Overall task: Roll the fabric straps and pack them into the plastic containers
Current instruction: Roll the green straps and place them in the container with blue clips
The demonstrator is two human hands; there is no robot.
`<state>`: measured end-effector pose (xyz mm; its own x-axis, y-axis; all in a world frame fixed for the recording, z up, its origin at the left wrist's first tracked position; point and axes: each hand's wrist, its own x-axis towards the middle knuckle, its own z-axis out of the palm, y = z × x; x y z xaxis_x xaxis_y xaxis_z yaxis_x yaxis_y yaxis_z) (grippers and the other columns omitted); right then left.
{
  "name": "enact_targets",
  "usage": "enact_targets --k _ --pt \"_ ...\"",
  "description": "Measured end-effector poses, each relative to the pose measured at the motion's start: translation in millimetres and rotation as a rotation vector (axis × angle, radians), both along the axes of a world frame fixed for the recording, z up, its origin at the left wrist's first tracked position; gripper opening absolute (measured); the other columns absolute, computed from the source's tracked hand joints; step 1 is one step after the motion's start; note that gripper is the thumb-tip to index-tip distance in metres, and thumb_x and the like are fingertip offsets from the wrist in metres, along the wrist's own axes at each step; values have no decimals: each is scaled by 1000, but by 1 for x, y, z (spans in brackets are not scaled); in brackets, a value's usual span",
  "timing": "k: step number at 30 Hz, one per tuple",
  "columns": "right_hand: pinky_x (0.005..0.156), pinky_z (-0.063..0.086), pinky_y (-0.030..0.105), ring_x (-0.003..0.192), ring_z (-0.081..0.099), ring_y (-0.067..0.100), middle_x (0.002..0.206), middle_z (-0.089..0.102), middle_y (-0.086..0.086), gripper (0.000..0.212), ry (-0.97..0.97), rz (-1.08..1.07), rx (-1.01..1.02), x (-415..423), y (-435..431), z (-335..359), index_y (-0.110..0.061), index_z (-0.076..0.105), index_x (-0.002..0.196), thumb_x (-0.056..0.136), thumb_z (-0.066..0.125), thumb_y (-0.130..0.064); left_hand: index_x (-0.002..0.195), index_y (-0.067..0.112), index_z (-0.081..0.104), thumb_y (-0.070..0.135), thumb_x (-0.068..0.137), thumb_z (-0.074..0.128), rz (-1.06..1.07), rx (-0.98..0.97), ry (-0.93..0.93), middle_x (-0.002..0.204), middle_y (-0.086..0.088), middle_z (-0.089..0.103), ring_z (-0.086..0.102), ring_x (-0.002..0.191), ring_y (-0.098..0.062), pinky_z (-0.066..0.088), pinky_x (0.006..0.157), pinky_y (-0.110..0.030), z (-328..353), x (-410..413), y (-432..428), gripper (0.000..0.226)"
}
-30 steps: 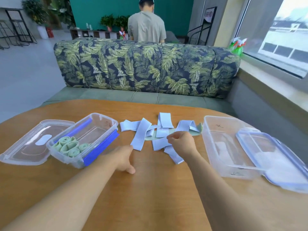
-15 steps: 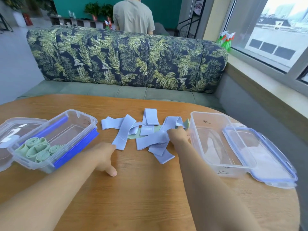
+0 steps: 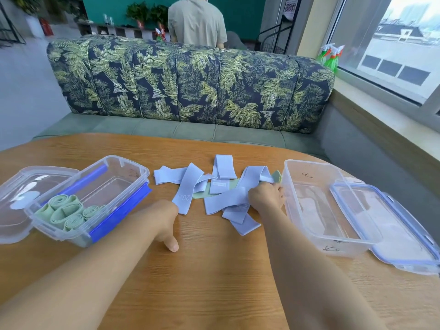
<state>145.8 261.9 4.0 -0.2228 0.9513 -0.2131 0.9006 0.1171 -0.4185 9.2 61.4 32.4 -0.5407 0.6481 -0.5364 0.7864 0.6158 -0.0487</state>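
Blue straps crowd the empty container, right hand pinching one at its wall, left hand slack.

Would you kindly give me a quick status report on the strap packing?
Left grip resting on table, fingers hidden. Right grip pinching strap ends at pile's right edge. Green rolls in left container; right container empty. Nothing blocking.

Blue straps in tangled heap, green rolls inside left container
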Motion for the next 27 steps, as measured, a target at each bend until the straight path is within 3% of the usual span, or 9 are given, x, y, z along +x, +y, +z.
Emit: enact_targets --k 16,19,21,23,25,27 --pt "112 23 39 141 24 27 150 30 10 45 -141 112 36 -7 -17 25 -5 42 140 96 37 -15 98 17 50 51 62 85 -11 -31 44 102 0 52 61 95 -23 54 79 -34 5 4 3 60" --pt "109 31 41 135 33 29 143 38 12 43 -52 179 63 -19 -22 43 -4 43 138 96 40 -15 99 18 50 51 62 84 -6 -19 34 102 0 53 60 95 -22 52 78 -34 4 3 1 60" --pt "95 45 38 115 49 30 130 50 16 35 114 253 22 -25 -28 59 -4 52 126 94 39 -11 101 18 50 52 63 84 -9 -1 21 106 0 54 59 97 -22 52 77 -34 3 2 -1 61" --pt "81 47 31 104 55 25 116 57 13 24 240 264 -47 -28 -28 76 -8 58 112 95 42 -7 111 18 51 50 64 84 -14 33 2 112 -1 55 58 101 -23 52 81 -35 0 0 -4 65" --pt "88 42 24 120 53 23 119 57 8 21 282 317 -45 -26 -31 100 -11 59 106 95 45 -1 122 19 47 48 64 84 -13 82 -25 118 -1 54 56 105 -24 52 86 -39 -2 -1 -9 75" --pt "98 37 21 130 47 24 129 55 10 26 521 250 -139 -22 -37 122 -6 58 116 95 46 2 123 19 44 47 64 84 -19 142 -48 119 -1 54 55 105 -23 52 87 -40 -2 -1 -15 77"
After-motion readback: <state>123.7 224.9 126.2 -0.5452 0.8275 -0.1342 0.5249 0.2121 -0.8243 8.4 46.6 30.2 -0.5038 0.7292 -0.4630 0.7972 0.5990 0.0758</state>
